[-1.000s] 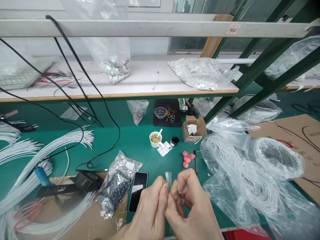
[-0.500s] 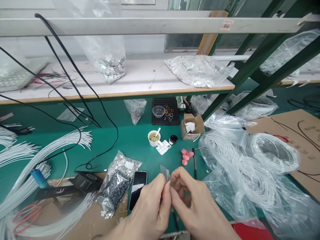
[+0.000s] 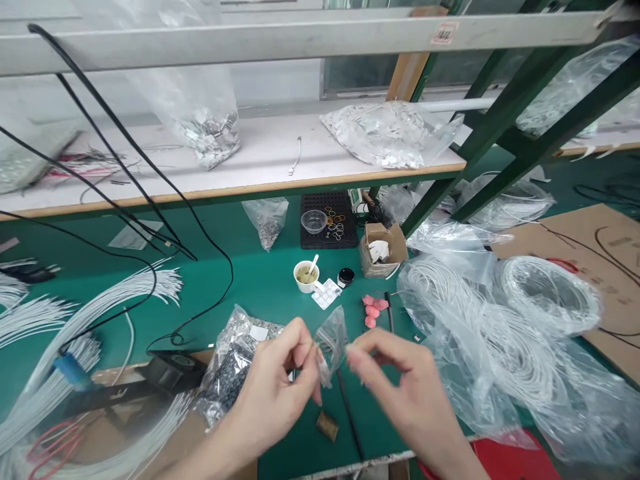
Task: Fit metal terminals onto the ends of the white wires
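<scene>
My left hand (image 3: 283, 380) is closed in a pinch on the edge of a small clear plastic bag (image 3: 333, 337). Thin, pin-like pieces seem to be inside the bag. Just right of the bag, my right hand (image 3: 403, 383) has thumb and forefinger pressed together. Its blurred fingertips lie close to the bag's edge, and I cannot make out what they hold. Below the hands, a small brownish block (image 3: 327, 425) lies on the green tabletop beside a thin black rod (image 3: 353, 417). My left hand covers the phone almost wholly.
Bags of small metal and dark parts (image 3: 233, 363) lie left. White cable coils (image 3: 480, 333) in plastic fill the right side. Ahead stand a white cup with a spoon (image 3: 306, 275), a blister pack (image 3: 327, 295), pink lumps (image 3: 371, 310) and a small carton (image 3: 383, 250). A shelf (image 3: 270, 160) crosses above.
My hands have moved apart, the left one leftward, and the small bag now shows between them. The brownish block has come into sight. The view has shifted slightly.
</scene>
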Motion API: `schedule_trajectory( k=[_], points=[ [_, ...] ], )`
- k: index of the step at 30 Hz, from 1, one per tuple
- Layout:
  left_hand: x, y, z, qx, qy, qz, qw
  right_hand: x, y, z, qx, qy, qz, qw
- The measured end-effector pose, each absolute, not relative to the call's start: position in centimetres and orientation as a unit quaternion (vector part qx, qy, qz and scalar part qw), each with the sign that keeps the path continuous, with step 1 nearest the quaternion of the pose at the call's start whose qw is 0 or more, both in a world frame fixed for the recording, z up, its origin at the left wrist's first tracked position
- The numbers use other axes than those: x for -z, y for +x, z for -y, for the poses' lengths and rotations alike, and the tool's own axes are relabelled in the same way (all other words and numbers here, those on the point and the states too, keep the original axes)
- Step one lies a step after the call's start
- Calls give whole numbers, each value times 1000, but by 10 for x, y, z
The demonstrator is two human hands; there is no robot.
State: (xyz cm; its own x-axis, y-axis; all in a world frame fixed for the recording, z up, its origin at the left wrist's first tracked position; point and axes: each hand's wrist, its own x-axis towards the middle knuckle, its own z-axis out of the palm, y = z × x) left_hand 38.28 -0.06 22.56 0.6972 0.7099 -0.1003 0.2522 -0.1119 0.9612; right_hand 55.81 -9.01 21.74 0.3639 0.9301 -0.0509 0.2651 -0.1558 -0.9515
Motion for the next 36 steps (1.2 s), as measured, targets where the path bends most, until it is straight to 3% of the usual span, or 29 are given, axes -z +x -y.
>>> schedule_trajectory(
  k=[3, 6, 9, 16, 26, 36],
  points=[
    [-226, 378, -2, -214, 694, -332, 602, -191, 555, 80, -403, -661, 334, 538],
    [-224, 375, -4, -224, 684, -343, 603, -168, 539, 66, -561, -558, 268, 550],
    [-220, 371, -7, -245, 687, -375, 572, -157, 525, 54, -626, -480, 214, 576],
    [-205, 358, -20, -239, 720, -438, 482, -146, 519, 41, -603, -466, 150, 630],
    [-137, 348, -47, -128, 662, -477, 564, -59, 493, 20, -622, -519, 127, 572],
    [-65, 330, -67, -235, 506, -610, 563, 24, 482, -15, -615, -592, 101, 511]
  ],
)
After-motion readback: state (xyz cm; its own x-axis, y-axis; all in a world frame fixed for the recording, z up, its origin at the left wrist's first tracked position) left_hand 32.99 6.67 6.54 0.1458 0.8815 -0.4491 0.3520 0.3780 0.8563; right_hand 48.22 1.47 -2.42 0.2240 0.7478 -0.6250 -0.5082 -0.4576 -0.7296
